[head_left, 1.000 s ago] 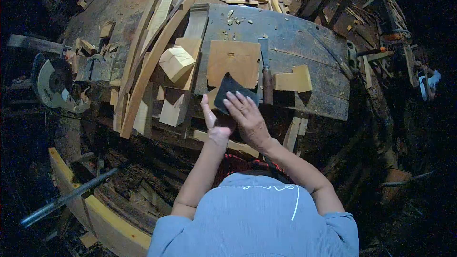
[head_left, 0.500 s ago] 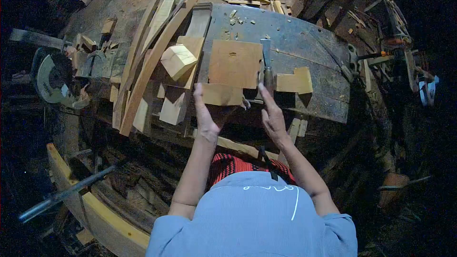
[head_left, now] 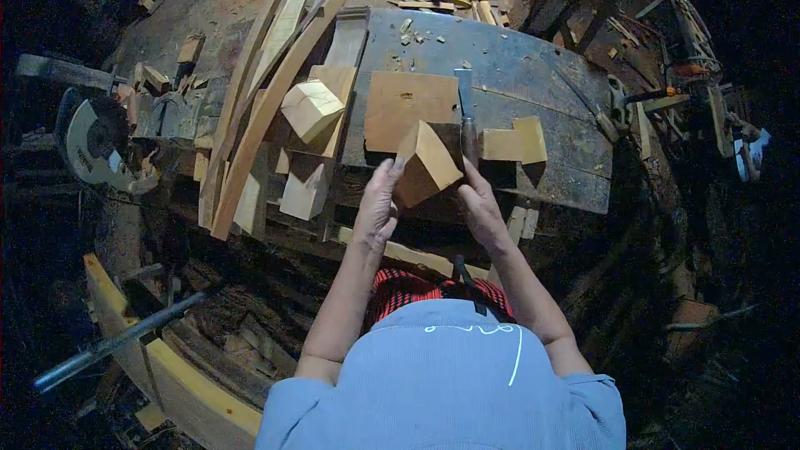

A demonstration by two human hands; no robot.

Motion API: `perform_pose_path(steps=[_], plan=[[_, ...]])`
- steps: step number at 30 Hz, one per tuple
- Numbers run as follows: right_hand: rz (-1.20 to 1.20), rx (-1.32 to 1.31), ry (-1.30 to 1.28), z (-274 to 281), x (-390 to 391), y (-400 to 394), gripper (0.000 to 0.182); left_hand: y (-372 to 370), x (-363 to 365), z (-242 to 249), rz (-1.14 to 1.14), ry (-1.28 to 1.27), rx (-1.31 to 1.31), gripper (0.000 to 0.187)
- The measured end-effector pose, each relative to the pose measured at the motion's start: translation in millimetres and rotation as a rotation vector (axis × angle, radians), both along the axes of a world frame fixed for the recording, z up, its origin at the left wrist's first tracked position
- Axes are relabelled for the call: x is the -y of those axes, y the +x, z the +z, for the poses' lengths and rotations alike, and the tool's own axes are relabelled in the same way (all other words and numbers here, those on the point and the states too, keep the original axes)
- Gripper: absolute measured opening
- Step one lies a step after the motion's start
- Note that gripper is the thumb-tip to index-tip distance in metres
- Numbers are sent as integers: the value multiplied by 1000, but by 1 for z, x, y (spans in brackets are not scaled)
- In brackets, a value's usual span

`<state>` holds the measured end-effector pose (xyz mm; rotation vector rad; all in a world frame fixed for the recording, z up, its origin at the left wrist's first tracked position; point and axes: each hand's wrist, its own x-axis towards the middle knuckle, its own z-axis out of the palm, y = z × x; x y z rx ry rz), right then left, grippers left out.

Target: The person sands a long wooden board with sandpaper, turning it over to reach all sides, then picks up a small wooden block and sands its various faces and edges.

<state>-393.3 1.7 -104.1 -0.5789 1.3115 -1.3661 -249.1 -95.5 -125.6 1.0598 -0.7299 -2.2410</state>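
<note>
A wooden block [head_left: 429, 162] is tilted between my two hands at the front edge of the workbench. My left hand [head_left: 379, 207] closes on its left side, thumb up along the face. At its lower right corner my right hand [head_left: 483, 207] grips it, with some fingers hidden beneath. Just beyond my right hand a chisel [head_left: 469, 137] lies with its blade pointing away. Behind the block a flat square wooden board [head_left: 408, 104] rests on the bench. An L-shaped wooden piece [head_left: 517, 143] is to the right of the chisel.
Long wooden strips [head_left: 279, 100] lie at the left of the workbench [head_left: 550, 92], beside a pale angular block [head_left: 312, 108]. Wood chips [head_left: 407, 33] are scattered toward the back. A circular saw [head_left: 96, 146] stands at far left. A metal bar [head_left: 125, 342] juts out at lower left.
The wooden block has turned and tilted, now showing a pointed top and two faces. My left hand has curled from stretched fingers onto its side, and my right hand has come inward to its corner.
</note>
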Motion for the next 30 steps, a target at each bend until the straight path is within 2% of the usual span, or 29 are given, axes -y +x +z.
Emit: perform_pose_path(steps=[1,3,6,8,12,14,15,16,18,19,21,24,28,30], plan=[[1,21,-62,-1,0,0,55,1,-3,-4,-1,0,1,63],[1,43,-127,4,-1,0,55,-1,-14,-5,-16,288,-198,70],[59,142,47,18,-2,1,55,-6,-19,4,-4,270,-252,76],[-2,-183,-121,9,-5,4,54,-8,-18,4,37,254,-241,76],[-103,-290,-77,33,-13,9,58,-8,-8,6,152,145,-144,73],[-60,-665,-161,32,-20,12,64,-9,-3,19,141,45,-97,71],[-62,-666,-160,31,-20,12,64,-10,-1,26,128,-50,-49,70],[-11,-739,-204,29,-19,12,66,-11,-1,26,124,-48,-49,70],[97,-884,-296,28,-16,11,71,-12,0,25,145,-217,38,64],[97,-882,-295,27,-14,9,71,-9,2,22,145,-216,39,64],[125,-753,-240,26,-8,1,71,-2,6,19,-6,-308,236,63],[195,-714,-235,29,-2,-8,72,-2,2,34,10,-315,343,62],[166,-703,-180,26,2,-14,73,5,4,36,-100,-385,370,64],[143,-682,-119,23,3,-17,72,4,4,41,-203,-393,399,59]])
